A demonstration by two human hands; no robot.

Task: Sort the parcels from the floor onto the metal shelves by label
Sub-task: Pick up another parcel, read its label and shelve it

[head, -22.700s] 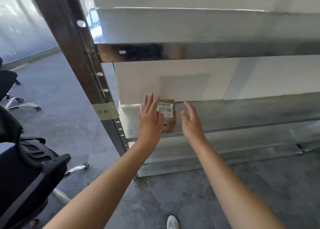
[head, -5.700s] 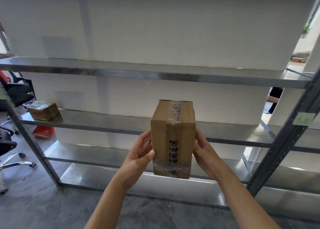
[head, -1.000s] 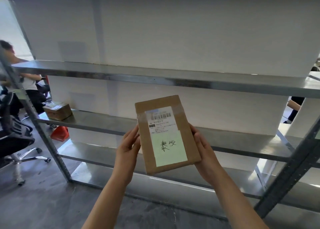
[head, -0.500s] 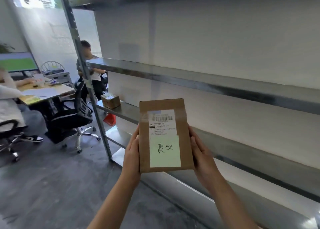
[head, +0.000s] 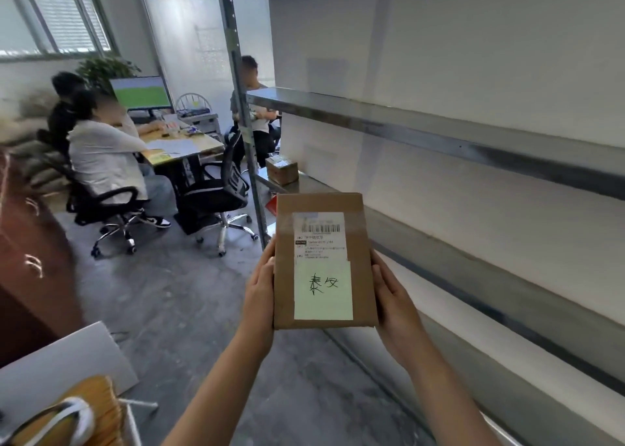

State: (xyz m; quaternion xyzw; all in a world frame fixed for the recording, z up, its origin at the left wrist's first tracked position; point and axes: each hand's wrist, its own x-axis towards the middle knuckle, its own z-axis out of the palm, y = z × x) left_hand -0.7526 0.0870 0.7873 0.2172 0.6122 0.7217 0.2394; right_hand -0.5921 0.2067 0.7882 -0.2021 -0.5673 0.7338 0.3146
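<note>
I hold a brown cardboard parcel (head: 287,236) upright in front of me, its face towards the camera. It carries a white barcode label and a pale green note with handwritten characters. My left hand (head: 260,290) grips its left edge and my right hand (head: 394,305) grips its right edge. The metal shelves (head: 439,134) run along the right side, receding to the left. A small brown parcel (head: 282,170) sits on the middle shelf at its far end.
Several people sit on office chairs (head: 216,192) around a desk (head: 182,148) with a monitor at the far left. A shelf upright (head: 241,117) stands ahead. A brown cabinet (head: 30,263) and a white board (head: 64,368) are at the left.
The view has swung further left, from facing the shelves to looking along them. The desk and the seated people have come into sight. The parcel stays upright between both hands.
</note>
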